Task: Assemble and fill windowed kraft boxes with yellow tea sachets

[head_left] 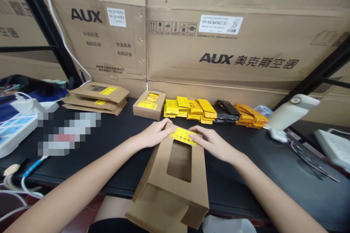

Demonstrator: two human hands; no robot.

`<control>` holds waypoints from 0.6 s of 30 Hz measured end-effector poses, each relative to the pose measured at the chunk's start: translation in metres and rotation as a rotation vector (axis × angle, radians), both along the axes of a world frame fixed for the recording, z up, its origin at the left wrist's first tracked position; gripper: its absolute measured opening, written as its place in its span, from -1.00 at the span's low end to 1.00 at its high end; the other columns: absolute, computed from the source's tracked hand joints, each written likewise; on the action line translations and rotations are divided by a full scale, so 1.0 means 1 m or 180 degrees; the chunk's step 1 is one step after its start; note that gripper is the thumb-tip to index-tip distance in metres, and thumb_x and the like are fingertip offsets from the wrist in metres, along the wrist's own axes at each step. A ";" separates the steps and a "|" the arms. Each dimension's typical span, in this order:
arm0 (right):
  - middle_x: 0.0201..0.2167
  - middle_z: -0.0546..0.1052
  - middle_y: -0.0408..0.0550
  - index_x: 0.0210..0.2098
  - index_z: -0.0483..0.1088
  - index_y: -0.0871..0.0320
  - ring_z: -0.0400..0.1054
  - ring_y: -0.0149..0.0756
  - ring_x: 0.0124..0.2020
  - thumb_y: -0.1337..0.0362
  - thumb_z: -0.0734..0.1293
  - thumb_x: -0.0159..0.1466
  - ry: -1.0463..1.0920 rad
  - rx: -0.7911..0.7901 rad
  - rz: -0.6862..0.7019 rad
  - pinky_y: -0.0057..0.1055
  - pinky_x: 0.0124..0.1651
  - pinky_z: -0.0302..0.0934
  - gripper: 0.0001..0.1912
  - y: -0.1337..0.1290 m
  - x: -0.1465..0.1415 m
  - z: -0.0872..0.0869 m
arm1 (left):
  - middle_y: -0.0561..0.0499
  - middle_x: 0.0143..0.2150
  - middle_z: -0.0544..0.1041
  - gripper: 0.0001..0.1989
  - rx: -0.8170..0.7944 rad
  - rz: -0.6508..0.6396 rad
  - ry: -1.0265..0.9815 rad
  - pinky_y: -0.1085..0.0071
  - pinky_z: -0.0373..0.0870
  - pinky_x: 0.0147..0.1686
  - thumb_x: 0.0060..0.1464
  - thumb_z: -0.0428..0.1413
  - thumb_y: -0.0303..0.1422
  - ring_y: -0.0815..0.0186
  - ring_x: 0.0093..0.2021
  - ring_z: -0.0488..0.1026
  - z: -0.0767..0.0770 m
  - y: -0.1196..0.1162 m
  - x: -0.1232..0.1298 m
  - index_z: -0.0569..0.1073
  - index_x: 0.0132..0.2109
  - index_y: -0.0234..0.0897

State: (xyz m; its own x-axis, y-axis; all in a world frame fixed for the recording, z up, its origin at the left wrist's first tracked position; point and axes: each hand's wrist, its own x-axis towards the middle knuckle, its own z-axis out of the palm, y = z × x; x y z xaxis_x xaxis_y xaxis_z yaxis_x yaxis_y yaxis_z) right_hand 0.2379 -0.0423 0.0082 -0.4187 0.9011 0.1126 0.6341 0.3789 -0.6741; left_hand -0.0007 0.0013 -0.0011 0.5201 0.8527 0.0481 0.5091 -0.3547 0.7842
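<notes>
A brown kraft box (198, 174) with a cut-out window lies tilted toward me over the table's front edge. Its near end gapes, with the flaps loose, and nothing shows through the window. A yellow label (182, 136) sits across its far end. At the far left corner my left hand (157, 133) grips the box, thumb on top near the label. My right hand (214, 142) holds the far right corner, its thumb pressed on the label. The undersides of both hands' grips are partly hidden.
Beyond the hands stand a filled windowed box (144, 111), yellow packets (188, 107), black packets (226, 109) and orange packets (250, 116). Flattened boxes (95, 94) are stacked at the left. A white bottle (294, 111), glasses (306, 160) and power strips (19, 127) flank the table.
</notes>
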 end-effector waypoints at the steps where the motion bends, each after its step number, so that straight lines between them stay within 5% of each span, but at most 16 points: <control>1: -0.17 0.55 0.00 -0.05 0.40 0.16 0.42 -0.17 -0.20 -0.01 0.19 0.35 0.0008 -0.0001 0.0004 -0.31 -0.17 0.28 -0.59 0.000 0.000 0.000 | -0.03 -0.18 0.52 -0.61 0.0001 0.0000 0.0007 0.30 0.28 -0.10 0.18 -0.08 -0.01 0.16 -0.11 0.43 0.000 0.000 0.000 0.36 -0.11 -0.22; 18: -0.18 0.55 0.01 -0.06 0.40 0.19 0.41 -0.20 -0.21 0.01 0.18 0.36 -0.0098 0.0091 0.0026 -0.32 -0.16 0.26 -0.60 -0.002 -0.001 0.004 | -0.05 -0.14 0.52 -0.59 -0.0012 -0.0029 0.0076 0.28 0.27 -0.09 0.20 -0.10 -0.01 0.15 -0.09 0.42 0.002 -0.001 0.000 0.34 -0.07 -0.23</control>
